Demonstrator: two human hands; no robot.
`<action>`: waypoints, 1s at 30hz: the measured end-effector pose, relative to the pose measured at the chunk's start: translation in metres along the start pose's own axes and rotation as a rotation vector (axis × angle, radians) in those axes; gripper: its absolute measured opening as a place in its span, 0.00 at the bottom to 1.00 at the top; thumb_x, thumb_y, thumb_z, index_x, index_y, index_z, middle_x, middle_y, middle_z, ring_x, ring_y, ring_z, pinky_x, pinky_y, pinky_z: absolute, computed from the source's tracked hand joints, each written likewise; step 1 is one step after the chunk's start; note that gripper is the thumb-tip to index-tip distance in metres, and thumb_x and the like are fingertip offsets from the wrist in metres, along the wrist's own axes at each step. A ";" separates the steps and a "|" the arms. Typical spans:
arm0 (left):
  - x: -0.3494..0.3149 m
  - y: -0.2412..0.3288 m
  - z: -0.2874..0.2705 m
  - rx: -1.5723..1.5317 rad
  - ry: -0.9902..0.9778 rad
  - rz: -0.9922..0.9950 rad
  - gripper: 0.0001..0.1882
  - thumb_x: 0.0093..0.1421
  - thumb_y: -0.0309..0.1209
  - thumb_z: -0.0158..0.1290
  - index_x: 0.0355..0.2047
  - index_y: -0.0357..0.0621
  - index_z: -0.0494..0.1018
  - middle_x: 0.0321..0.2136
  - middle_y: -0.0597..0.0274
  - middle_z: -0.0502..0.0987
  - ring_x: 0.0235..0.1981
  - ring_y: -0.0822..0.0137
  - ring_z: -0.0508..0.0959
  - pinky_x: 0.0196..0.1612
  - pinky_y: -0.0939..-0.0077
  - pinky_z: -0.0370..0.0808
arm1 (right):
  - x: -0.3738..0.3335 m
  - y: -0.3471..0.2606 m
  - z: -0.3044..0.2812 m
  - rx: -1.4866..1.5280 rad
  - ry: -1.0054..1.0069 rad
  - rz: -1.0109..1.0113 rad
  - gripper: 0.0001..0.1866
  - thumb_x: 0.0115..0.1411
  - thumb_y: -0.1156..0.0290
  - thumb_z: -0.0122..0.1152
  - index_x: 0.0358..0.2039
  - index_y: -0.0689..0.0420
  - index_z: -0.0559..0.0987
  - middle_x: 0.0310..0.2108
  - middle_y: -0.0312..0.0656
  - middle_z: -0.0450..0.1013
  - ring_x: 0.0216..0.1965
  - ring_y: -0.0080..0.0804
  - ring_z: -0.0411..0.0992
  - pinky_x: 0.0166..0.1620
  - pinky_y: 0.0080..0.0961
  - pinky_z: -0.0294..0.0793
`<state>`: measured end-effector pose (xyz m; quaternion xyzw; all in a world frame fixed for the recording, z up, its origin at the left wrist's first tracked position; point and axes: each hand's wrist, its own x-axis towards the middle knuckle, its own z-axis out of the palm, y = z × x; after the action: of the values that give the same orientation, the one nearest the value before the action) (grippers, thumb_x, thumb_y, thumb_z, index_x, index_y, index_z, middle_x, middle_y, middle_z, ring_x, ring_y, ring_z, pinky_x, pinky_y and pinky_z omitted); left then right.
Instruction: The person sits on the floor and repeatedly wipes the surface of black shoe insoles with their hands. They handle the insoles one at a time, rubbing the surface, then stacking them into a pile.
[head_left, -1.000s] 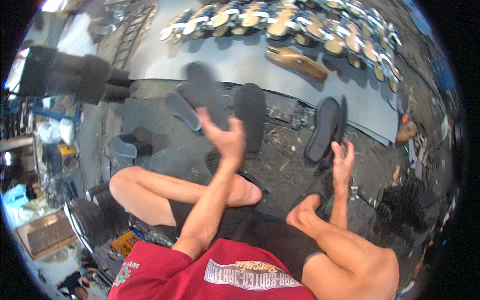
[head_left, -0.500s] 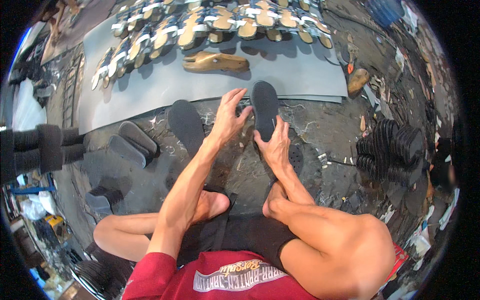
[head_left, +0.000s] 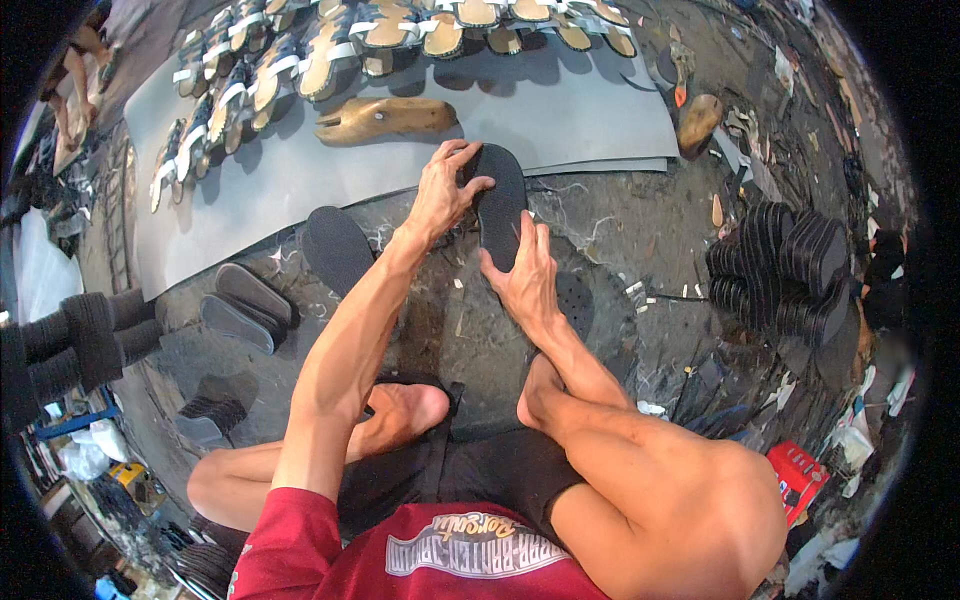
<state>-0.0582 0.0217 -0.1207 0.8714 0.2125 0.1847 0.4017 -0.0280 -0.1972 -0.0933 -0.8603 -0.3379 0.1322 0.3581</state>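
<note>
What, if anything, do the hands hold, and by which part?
A dark shoe sole: right hand holds its near end; left hand is at its far end's left edge.

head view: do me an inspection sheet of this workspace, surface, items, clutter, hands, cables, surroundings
Surface: dark floor, with a grey sheet laid over its far part
Items: dark sole between the hands; second sole lies apart, to its left
Clutter: white scraps on the floor; wooden last on the sheet
Hands: left hand touches the dark sole's far left edge; right hand grips its near part
Cables: nothing seen that is clearly a cable
Surroundings: sandals in rows at the far side; sole stack and red box at right
</note>
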 end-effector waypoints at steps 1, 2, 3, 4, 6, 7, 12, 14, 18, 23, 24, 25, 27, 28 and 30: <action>0.001 0.001 -0.001 -0.012 -0.007 -0.010 0.37 0.59 0.41 0.74 0.66 0.40 0.79 0.65 0.40 0.77 0.59 0.41 0.82 0.61 0.54 0.80 | 0.000 0.001 0.001 -0.009 0.007 -0.019 0.48 0.60 0.60 0.80 0.71 0.73 0.64 0.54 0.62 0.69 0.52 0.65 0.77 0.53 0.51 0.83; 0.001 0.001 -0.002 -0.024 -0.014 -0.020 0.37 0.58 0.39 0.75 0.66 0.38 0.79 0.65 0.41 0.77 0.57 0.42 0.83 0.60 0.54 0.81 | 0.000 0.003 0.003 -0.017 0.015 -0.038 0.49 0.60 0.60 0.80 0.71 0.74 0.64 0.54 0.63 0.69 0.51 0.67 0.78 0.51 0.52 0.84; 0.002 0.002 -0.003 -0.036 -0.019 -0.030 0.37 0.57 0.37 0.75 0.65 0.37 0.79 0.65 0.41 0.77 0.55 0.43 0.83 0.59 0.55 0.81 | 0.000 0.003 0.003 -0.027 0.022 -0.059 0.49 0.60 0.60 0.80 0.71 0.75 0.64 0.53 0.64 0.69 0.49 0.68 0.78 0.50 0.52 0.84; 0.003 0.003 -0.004 -0.037 -0.017 -0.029 0.37 0.57 0.37 0.75 0.65 0.37 0.79 0.64 0.41 0.77 0.53 0.44 0.84 0.57 0.55 0.82 | 0.001 0.004 0.003 -0.026 0.025 -0.063 0.49 0.60 0.60 0.80 0.71 0.75 0.64 0.53 0.64 0.69 0.49 0.68 0.78 0.49 0.52 0.84; 0.004 0.005 -0.003 -0.038 -0.011 -0.025 0.36 0.57 0.37 0.76 0.64 0.37 0.80 0.64 0.41 0.77 0.49 0.46 0.85 0.54 0.56 0.83 | 0.002 0.004 0.003 -0.024 0.032 -0.074 0.49 0.60 0.60 0.80 0.71 0.75 0.65 0.52 0.64 0.69 0.49 0.67 0.78 0.49 0.52 0.84; 0.005 0.004 -0.003 -0.036 -0.006 -0.024 0.36 0.57 0.37 0.76 0.64 0.37 0.80 0.63 0.41 0.77 0.48 0.46 0.85 0.53 0.56 0.83 | 0.002 0.004 0.003 -0.019 0.028 -0.072 0.48 0.60 0.60 0.80 0.70 0.75 0.65 0.52 0.64 0.69 0.49 0.67 0.78 0.48 0.51 0.84; 0.008 0.000 -0.002 -0.078 -0.039 -0.034 0.35 0.59 0.44 0.74 0.63 0.42 0.81 0.62 0.42 0.78 0.59 0.40 0.82 0.60 0.53 0.81 | 0.000 0.007 0.004 -0.012 0.039 -0.079 0.48 0.60 0.60 0.80 0.70 0.76 0.66 0.51 0.63 0.69 0.47 0.67 0.78 0.47 0.51 0.84; 0.011 -0.003 -0.002 -0.088 -0.048 -0.059 0.34 0.59 0.43 0.75 0.63 0.42 0.81 0.62 0.42 0.79 0.58 0.40 0.82 0.60 0.53 0.81 | 0.000 0.010 0.007 -0.012 0.042 -0.089 0.48 0.60 0.59 0.81 0.70 0.76 0.66 0.51 0.63 0.69 0.47 0.66 0.78 0.46 0.52 0.84; 0.007 -0.004 -0.002 -0.059 -0.018 -0.043 0.34 0.58 0.42 0.75 0.62 0.39 0.81 0.61 0.41 0.79 0.58 0.39 0.83 0.59 0.52 0.81 | -0.001 0.006 0.005 -0.004 -0.003 -0.042 0.46 0.65 0.58 0.78 0.72 0.75 0.67 0.51 0.58 0.69 0.49 0.58 0.78 0.50 0.47 0.82; 0.010 0.005 0.000 -0.115 -0.047 -0.086 0.34 0.59 0.43 0.75 0.62 0.38 0.81 0.61 0.43 0.80 0.55 0.42 0.84 0.57 0.54 0.82 | -0.007 0.031 -0.025 0.066 -0.101 -0.019 0.36 0.71 0.62 0.71 0.73 0.67 0.72 0.50 0.53 0.73 0.49 0.49 0.76 0.53 0.41 0.77; 0.009 0.005 -0.001 -0.107 -0.043 -0.083 0.34 0.59 0.43 0.75 0.62 0.38 0.81 0.60 0.43 0.80 0.54 0.43 0.84 0.57 0.54 0.82 | -0.012 0.028 -0.036 0.074 -0.143 -0.013 0.36 0.69 0.64 0.72 0.72 0.68 0.72 0.52 0.55 0.72 0.52 0.53 0.76 0.57 0.44 0.77; 0.008 0.006 -0.001 -0.100 -0.039 -0.079 0.34 0.59 0.43 0.75 0.62 0.38 0.81 0.60 0.44 0.80 0.53 0.44 0.84 0.56 0.55 0.83 | -0.018 0.023 -0.046 0.080 -0.183 -0.005 0.36 0.68 0.65 0.72 0.71 0.68 0.72 0.54 0.57 0.72 0.55 0.57 0.76 0.60 0.46 0.77; 0.004 -0.001 -0.001 -0.079 -0.015 -0.064 0.34 0.59 0.43 0.75 0.62 0.39 0.81 0.60 0.44 0.80 0.52 0.45 0.84 0.56 0.55 0.83 | -0.033 0.017 -0.049 0.069 -0.199 -0.093 0.36 0.65 0.66 0.76 0.70 0.66 0.74 0.55 0.56 0.73 0.57 0.55 0.75 0.61 0.46 0.77; 0.002 -0.006 -0.003 -0.066 0.004 -0.048 0.34 0.60 0.43 0.75 0.62 0.39 0.81 0.60 0.44 0.80 0.52 0.45 0.84 0.55 0.55 0.83 | -0.036 0.015 -0.048 0.064 -0.206 -0.137 0.37 0.64 0.67 0.77 0.70 0.64 0.75 0.55 0.55 0.73 0.58 0.55 0.74 0.62 0.46 0.77; 0.004 -0.007 0.002 -0.063 0.014 -0.017 0.34 0.60 0.43 0.75 0.62 0.39 0.81 0.59 0.44 0.80 0.52 0.44 0.84 0.56 0.55 0.83 | -0.042 0.021 -0.044 0.039 -0.186 -0.174 0.38 0.61 0.67 0.79 0.70 0.63 0.75 0.56 0.54 0.73 0.59 0.55 0.74 0.62 0.46 0.76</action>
<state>-0.0550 0.0268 -0.1263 0.8551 0.2168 0.1942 0.4291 -0.0280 -0.2593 -0.0777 -0.8047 -0.4403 0.1862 0.3520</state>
